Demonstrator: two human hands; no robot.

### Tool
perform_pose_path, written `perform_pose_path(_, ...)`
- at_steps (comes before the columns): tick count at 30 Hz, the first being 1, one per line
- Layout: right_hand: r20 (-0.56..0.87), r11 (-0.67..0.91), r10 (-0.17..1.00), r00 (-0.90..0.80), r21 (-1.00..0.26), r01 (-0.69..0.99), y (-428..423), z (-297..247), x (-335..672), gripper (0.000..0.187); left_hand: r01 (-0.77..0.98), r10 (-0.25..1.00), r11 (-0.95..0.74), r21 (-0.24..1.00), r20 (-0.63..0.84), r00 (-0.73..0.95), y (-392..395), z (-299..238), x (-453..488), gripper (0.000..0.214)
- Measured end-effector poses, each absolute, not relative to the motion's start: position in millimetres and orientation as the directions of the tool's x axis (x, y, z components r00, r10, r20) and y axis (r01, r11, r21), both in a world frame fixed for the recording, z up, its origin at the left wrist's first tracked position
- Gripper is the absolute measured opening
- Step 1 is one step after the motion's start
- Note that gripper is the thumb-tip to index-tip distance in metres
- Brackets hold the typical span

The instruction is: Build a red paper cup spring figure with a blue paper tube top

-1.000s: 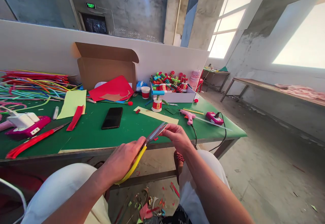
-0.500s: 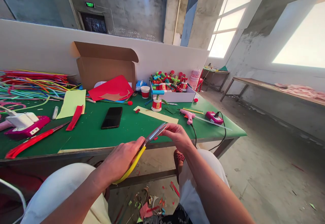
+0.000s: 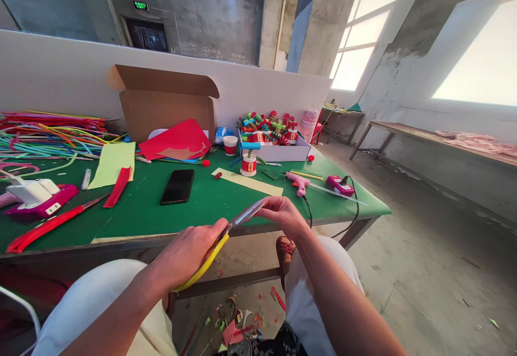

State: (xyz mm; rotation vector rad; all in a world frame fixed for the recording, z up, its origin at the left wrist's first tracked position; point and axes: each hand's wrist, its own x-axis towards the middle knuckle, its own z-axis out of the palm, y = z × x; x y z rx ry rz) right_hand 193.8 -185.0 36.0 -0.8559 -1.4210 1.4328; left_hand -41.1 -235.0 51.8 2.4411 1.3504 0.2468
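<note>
My left hand [image 3: 189, 253] is wrapped round the yellow handles of a pair of scissors [image 3: 245, 216], just off the table's front edge. The blades point up and right and look closed or nearly so. At their tip my right hand [image 3: 280, 213] has its thumb and fingers pinched together. What lies in that pinch is too small to make out; a speck of red shows beside the blades. Beyond the hands stands a small red and white paper-cup figure [image 3: 248, 163] with a blue tube on top and striped coiled arms. A pale paper strip [image 3: 250, 182] lies before it.
On the green table [image 3: 137, 221] are a black phone [image 3: 176, 186], red-handled scissors [image 3: 52, 224], a pink glue gun [image 3: 299, 182] with its cord, and a purple socket block [image 3: 340, 185]. A white box [image 3: 283, 153] of similar figures stands behind. Paper scraps [image 3: 232, 332] litter the floor.
The scissors' blades have closed a little and turned slightly at my right fingertips. The red bit below the blades is now mostly hidden. Both hands stay in nearly the same place.
</note>
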Motion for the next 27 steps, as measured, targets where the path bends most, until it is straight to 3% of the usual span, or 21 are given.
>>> perform_pose_path(3, 0.092, 0.046, 0.957, -0.277, -0.984, -0.170, -185, 36, 191, 0.020, 0.711, 0.874, -0.407, 0.574, 0.019, 0.485, -230, 46, -41, 0.012)
perform_pose_path(6, 0.035, -0.021, 0.979, -0.201, -0.963, -0.270, -185, 33, 184, 0.023, 0.489, 0.953, -0.192, 0.851, 0.042, 0.301, -224, 40, -34, 0.032)
perform_pose_path(9, -0.037, -0.103, 0.984, -0.175, -0.917, -0.385, -186, 28, 172, 0.027, 0.233, 0.988, -0.068, 0.970, 0.034, 0.150, -220, 41, -24, 0.054)
perform_pose_path(13, -0.115, -0.194, 0.975, -0.193, -0.862, -0.468, -187, 23, 154, 0.029, 0.060, 0.996, -0.089, 0.994, 0.089, 0.011, -218, 46, -11, 0.058)
perform_pose_path(19, -0.128, -0.223, 0.969, -0.210, -0.818, -0.531, -191, 21, 133, 0.031, -0.110, 0.992, -0.112, 0.988, 0.105, -0.069, -211, 45, 0, 0.062)
perform_pose_path(27, -0.110, -0.230, 0.966, -0.233, -0.781, -0.581, -189, 19, 126, 0.032, -0.185, 0.982, -0.150, 0.971, 0.125, -0.140, -207, 41, 3, 0.056)
